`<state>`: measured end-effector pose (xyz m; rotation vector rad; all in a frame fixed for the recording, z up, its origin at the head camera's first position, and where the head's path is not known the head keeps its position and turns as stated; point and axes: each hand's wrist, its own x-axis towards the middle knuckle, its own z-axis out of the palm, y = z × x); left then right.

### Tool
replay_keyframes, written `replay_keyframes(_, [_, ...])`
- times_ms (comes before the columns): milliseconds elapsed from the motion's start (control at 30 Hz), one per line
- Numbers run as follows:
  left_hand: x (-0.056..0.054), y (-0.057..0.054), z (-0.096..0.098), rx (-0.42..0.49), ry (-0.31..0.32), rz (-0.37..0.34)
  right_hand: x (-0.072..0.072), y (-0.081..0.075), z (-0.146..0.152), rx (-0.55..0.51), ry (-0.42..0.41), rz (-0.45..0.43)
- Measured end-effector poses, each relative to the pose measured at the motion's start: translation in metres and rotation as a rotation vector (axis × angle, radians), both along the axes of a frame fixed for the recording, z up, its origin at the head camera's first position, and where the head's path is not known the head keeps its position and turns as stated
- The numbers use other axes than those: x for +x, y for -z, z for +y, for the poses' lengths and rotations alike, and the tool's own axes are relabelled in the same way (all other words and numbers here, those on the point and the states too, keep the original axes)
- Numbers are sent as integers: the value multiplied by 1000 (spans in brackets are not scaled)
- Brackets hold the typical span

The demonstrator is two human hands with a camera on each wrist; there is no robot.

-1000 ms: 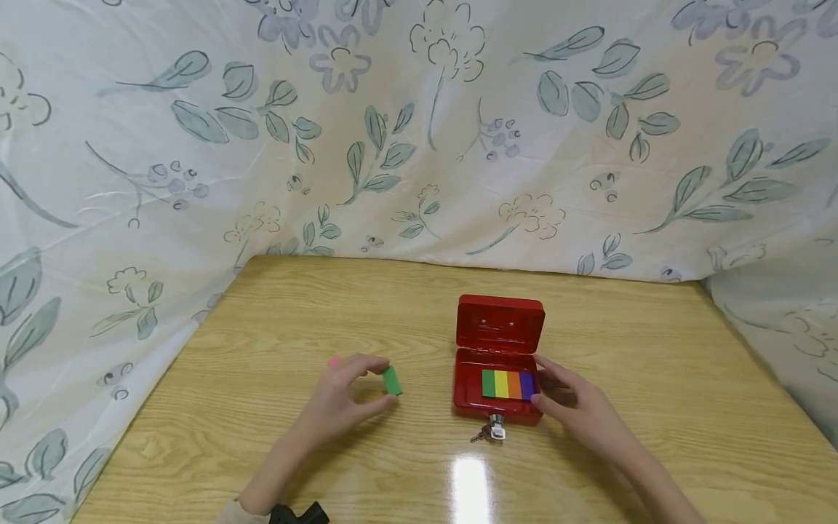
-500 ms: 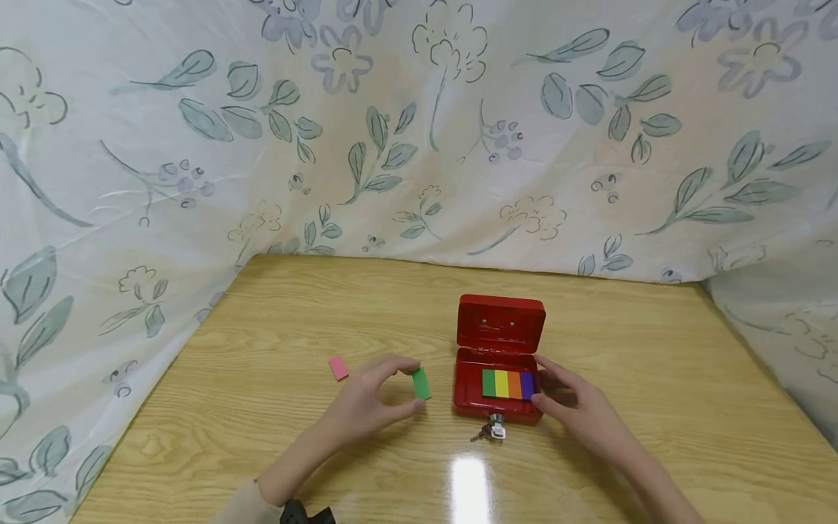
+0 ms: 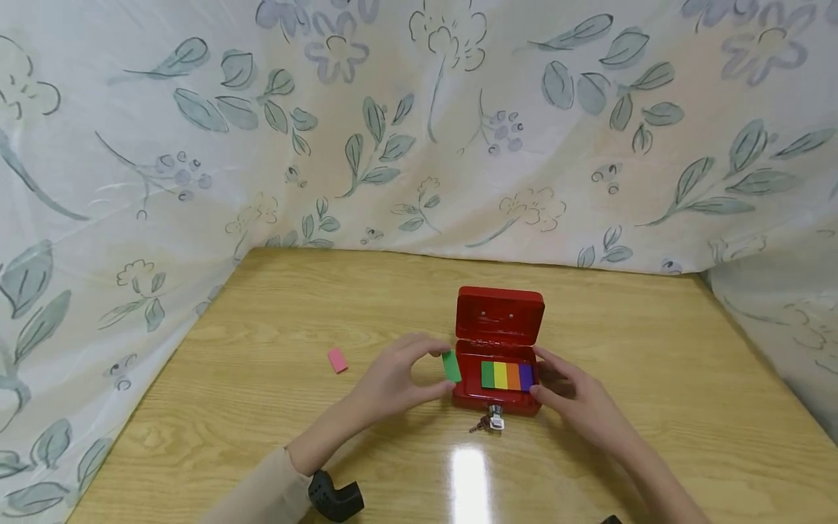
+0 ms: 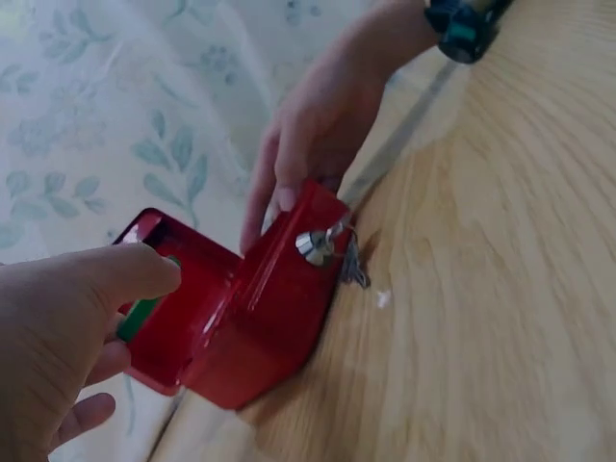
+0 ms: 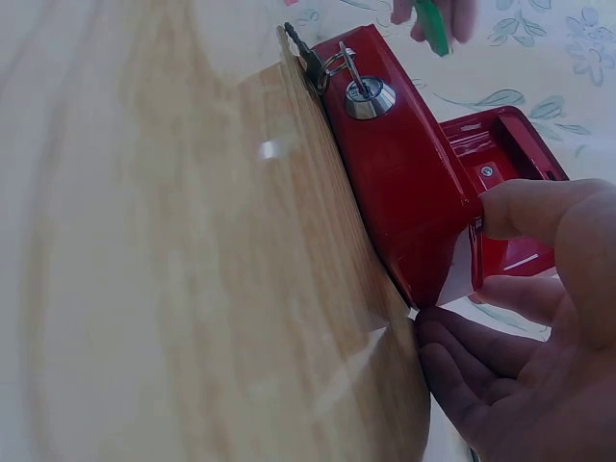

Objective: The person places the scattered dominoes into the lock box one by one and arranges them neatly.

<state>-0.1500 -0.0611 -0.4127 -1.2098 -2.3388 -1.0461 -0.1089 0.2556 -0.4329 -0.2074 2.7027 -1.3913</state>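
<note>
A red metal cash box (image 3: 461, 397) stands on the table with its lid (image 3: 500, 315) raised. Inside, a green block (image 3: 487, 375), a yellow one (image 3: 500, 375), an orange one (image 3: 513, 376) and a purple one (image 3: 527, 378) lie in a row. My left hand (image 3: 398, 375) pinches another flat green block (image 3: 452, 366) by its ends, between thumb and fingers, at the box's left wall. My right hand (image 3: 585, 404) grips the box's right side. In the right wrist view its thumb (image 5: 525, 207) lies on the rim.
A pink block (image 3: 337, 360) lies on the wooden table (image 3: 262, 320), left of my left hand. A key ring with keys (image 3: 483, 422) hangs from the lock (image 3: 496, 417) at the box's front. Floral cloth (image 3: 419, 145) hangs behind the table.
My left hand has moved right with the green block, up to the box's left wall, uncovering the pink block. My right hand stays on the box.
</note>
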Motion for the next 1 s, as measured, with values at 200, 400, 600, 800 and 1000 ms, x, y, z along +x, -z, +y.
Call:
replay_keyframes(200, [-7, -1, 17, -71, -2, -54, 1, 1, 2, 3, -1, 11])
replay_keyframes(400, [-13, 1, 26, -128, -18, -109, 0, 2, 1, -6, -3, 15])
replay_keyframes(600, [-19, 4, 29, -204, -65, -143, -1, 1, 1, -7, -3, 30])
replay_keyframes(800, [-19, 7, 32, -234, -90, -187, -1, 2, 1, -8, -3, 23])
replay_keyframes(1000, [-18, 6, 36, -260, -109, -226, -2, 2, 1, -4, -3, 16])
